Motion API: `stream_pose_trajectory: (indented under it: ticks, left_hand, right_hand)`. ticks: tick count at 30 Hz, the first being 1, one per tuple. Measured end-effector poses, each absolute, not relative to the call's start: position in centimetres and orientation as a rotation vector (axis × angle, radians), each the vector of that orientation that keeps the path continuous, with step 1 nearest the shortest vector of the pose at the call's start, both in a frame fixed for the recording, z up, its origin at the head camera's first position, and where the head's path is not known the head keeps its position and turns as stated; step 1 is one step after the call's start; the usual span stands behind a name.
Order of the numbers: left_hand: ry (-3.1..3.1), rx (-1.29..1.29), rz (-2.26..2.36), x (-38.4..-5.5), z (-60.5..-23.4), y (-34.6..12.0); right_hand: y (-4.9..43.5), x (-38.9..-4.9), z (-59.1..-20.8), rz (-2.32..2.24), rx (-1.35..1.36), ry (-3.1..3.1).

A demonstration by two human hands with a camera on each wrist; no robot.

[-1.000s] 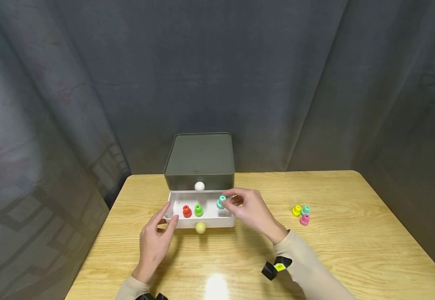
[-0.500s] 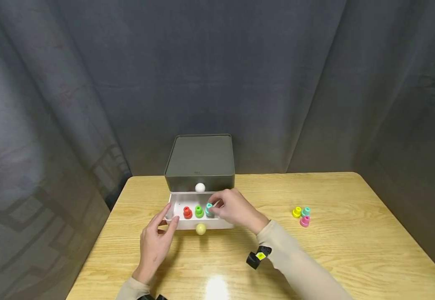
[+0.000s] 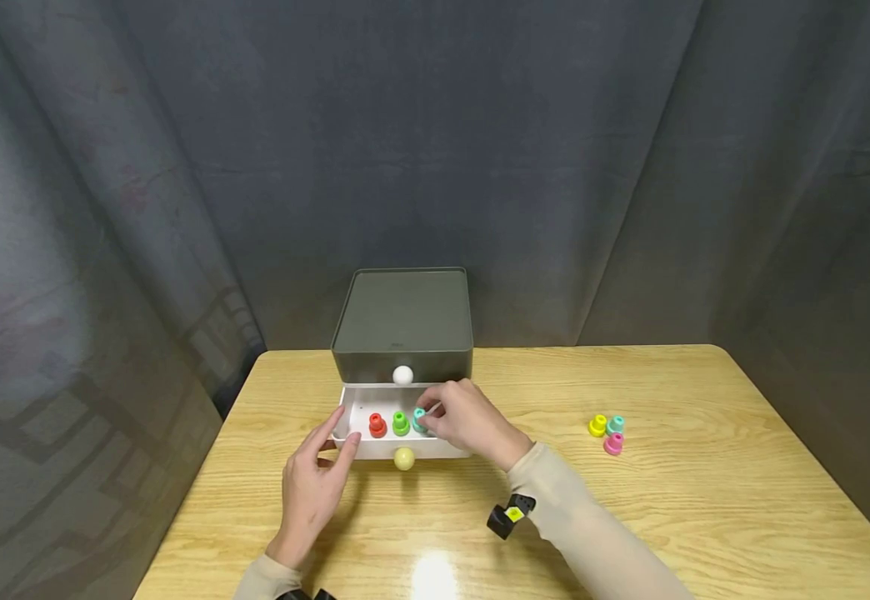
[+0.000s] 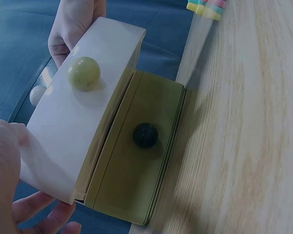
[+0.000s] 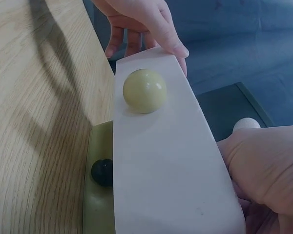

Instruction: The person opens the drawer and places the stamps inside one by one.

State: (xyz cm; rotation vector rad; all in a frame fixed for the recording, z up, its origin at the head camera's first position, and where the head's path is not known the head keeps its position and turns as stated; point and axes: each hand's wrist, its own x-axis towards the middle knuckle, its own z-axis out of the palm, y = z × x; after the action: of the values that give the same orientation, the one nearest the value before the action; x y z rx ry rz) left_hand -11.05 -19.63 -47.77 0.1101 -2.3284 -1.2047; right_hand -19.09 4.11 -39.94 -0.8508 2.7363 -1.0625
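Observation:
A white drawer [image 3: 442, 449] with a yellow ball knob [image 3: 404, 459] stands pulled out of the dark grey cabinet [image 3: 409, 312]. My left hand [image 3: 313, 483] holds its left front corner, thumb against the front and other fingers at the side. Inside the drawer, my right hand [image 3: 474, 423] pinches a teal stepped peg [image 3: 418, 418] between thumb and fingertips. To its left stand a green peg [image 3: 401, 424] and a red peg [image 3: 377, 426], upright in a row. Whether the teal peg touches the drawer floor is hidden. The wrist views show the drawer front [image 4: 68, 131] from outside, with its contents out of sight.
Yellow [image 3: 597, 426], teal [image 3: 615, 425] and pink [image 3: 613, 444] pegs cluster on the wooden table [image 3: 705, 475] at right. Above the drawer is a white knob [image 3: 402, 375]. Below it, a greenish drawer [image 4: 136, 170] bears a dark knob [image 4: 145, 135]. Grey curtains [image 3: 435, 167] hang behind.
My right hand has carried the teal peg left and down within the drawer, from the right end to beside the green peg. My left hand has stayed at the corner.

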Motion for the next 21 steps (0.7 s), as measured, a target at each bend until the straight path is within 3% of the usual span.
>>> stream_pose_trajectory:
  ticks: [21]
  left_hand:
    - [-2.328, 0.097, -1.206, -11.0, -47.8, -19.7]
  right_hand:
    - [5.8, -17.6, -38.8, -1.231, -0.792, 2.813]
